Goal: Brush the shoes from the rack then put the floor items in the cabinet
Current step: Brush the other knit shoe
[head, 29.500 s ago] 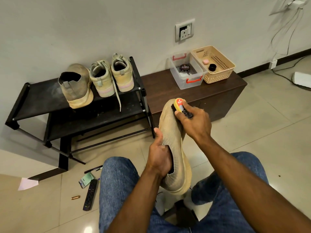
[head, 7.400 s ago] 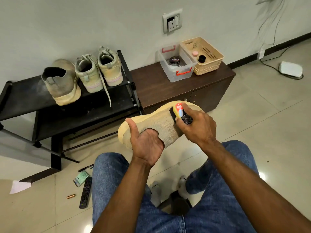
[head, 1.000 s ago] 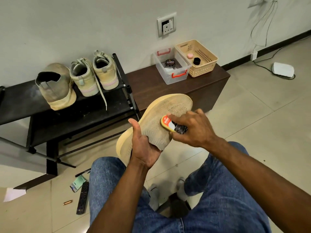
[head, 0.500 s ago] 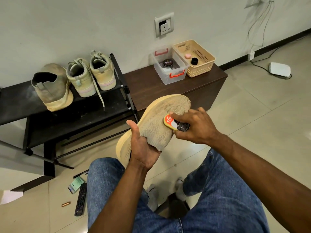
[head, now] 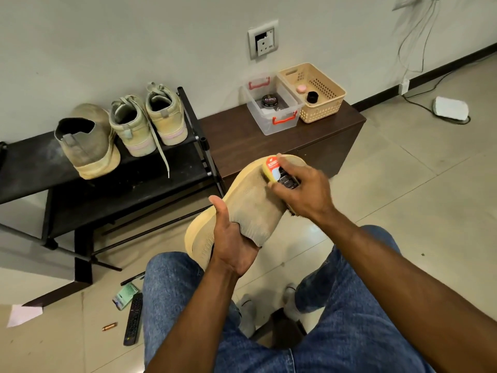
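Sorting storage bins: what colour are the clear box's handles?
Red-orange, on the clear box; seen in the head view.

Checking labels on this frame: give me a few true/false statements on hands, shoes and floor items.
1. The right hand holds a brush against the shoe. True.
2. The left hand rests empty on the knee. False: it grips the shoe at its opening.
3. Three shoes stand on the rack. True.
4. The remote lies on the cabinet. False: it lies on the floor.
5. The clear box holds a round black tin. True.
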